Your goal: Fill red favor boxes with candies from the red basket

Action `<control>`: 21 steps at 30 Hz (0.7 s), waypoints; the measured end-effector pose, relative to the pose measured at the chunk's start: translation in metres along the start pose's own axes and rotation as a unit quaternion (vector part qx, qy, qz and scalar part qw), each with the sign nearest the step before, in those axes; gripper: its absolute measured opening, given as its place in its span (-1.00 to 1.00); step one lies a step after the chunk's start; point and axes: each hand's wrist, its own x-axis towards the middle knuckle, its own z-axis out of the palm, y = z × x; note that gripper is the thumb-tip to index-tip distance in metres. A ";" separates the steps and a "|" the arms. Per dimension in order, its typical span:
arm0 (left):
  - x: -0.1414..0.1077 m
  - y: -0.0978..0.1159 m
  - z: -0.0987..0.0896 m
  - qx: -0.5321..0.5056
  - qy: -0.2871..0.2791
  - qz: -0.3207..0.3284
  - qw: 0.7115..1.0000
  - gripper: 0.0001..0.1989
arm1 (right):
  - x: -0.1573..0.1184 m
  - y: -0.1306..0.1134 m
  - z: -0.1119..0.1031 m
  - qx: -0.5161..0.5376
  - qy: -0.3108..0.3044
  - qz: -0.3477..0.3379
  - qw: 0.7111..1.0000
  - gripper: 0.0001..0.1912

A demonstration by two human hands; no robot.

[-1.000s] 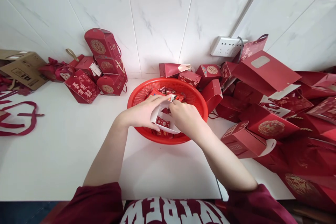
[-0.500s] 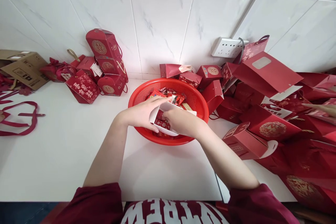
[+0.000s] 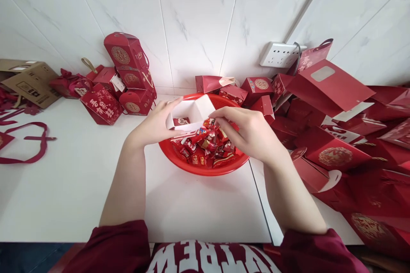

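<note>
My left hand point(image 3: 153, 123) grips the left side of an open candy box point(image 3: 188, 110), white inside, tilted over the basket. A red-wrapped piece lies in the bottom of the box. My right hand point(image 3: 251, 132) is closed, its fingertips at the edge of the box's raised right flap; whether they also hold a small candy is hidden. Below both hands, a red plastic basket point(image 3: 205, 171) holds many loose wrapped candies point(image 3: 205, 151), mostly red.
Red gift boxes point(image 3: 131, 79) are stacked at the left by the tiled wall. A cardboard carton point(image 3: 32, 85) and red ribbon point(image 3: 40, 149) lie farther left. A large pile of red boxes point(image 3: 333, 153) fills the right side, below a power strip point(image 3: 280, 54).
My right hand has come out of the box and moved right to its flap. The box has shifted up and left with my left hand, uncovering the candies in the basket.
</note>
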 end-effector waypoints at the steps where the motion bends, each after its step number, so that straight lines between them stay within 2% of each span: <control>1: 0.000 -0.004 0.000 -0.005 0.014 -0.024 1.000 -0.01 | 0.000 0.003 0.000 -0.001 -0.005 0.001 1.000 -0.71; 5: 0.004 -0.012 0.006 -0.022 0.053 -0.074 0.996 -0.01 | 0.000 0.019 0.014 -0.013 -0.100 -0.032 0.994 -0.71; 9: 0.008 -0.009 0.011 -0.008 0.032 -0.095 0.995 0.07 | 0.004 0.027 0.041 0.001 -0.234 -0.051 0.971 -0.71; 11: 0.008 -0.008 0.011 -0.002 0.002 -0.097 0.995 0.05 | 0.008 0.026 0.056 0.011 -0.319 -0.055 0.946 -0.70; 15: 0.007 -0.009 0.009 0.016 -0.047 -0.104 0.993 0.00 | 0.023 0.021 0.080 -0.015 -0.478 -0.061 0.876 -0.63; 18: 0.006 -0.011 0.010 0.019 -0.054 -0.085 0.995 0.02 | 0.037 0.021 0.092 -0.040 -0.516 -0.046 0.855 -0.46; 21: 0.005 -0.012 0.012 0.028 -0.064 -0.073 0.995 0.05 | 0.049 0.023 0.099 -0.028 -0.512 -0.044 0.858 -0.29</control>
